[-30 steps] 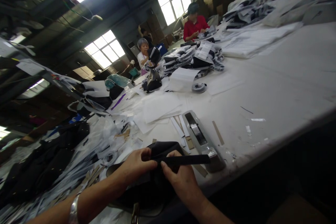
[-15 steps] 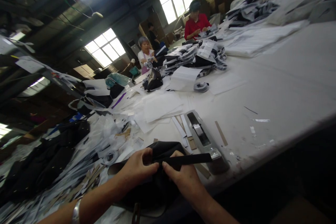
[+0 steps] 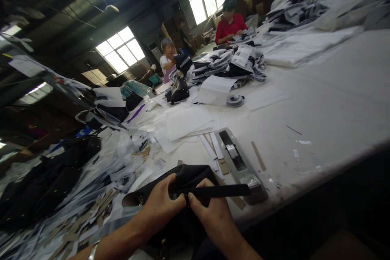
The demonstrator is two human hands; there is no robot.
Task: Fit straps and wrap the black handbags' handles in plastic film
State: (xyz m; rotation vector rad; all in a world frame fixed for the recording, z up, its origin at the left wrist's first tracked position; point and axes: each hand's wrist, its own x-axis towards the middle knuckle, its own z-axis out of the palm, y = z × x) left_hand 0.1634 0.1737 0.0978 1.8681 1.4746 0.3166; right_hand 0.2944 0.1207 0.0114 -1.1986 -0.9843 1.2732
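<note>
A black bag (image 3: 195,170) lies at the near edge of the table, part of it hanging low in shadow. My left hand (image 3: 166,197) is closed on its upper part, thumb pressed inward. My right hand (image 3: 210,207) pinches close beside it, the two thumb tips nearly meeting. From between the hands a flat black strap (image 3: 225,191) sticks out to the right, above my right fingers. What lies under the fingertips is hidden. Just beyond the strap's end stands a grey tape dispenser (image 3: 240,162).
Card strips (image 3: 213,150) lie beside the dispenser on the white table (image 3: 335,101). Plastic scraps and a dark heap (image 3: 55,170) cover the left side. Wrapped black goods (image 3: 228,63) are piled farther back, where two people (image 3: 230,26) work; another person stands behind them.
Both hands keep their grip on the bag, shifting slightly down and right. The strap's free end has tipped a little lower. The seated co-worker on the left has raised a black item.
</note>
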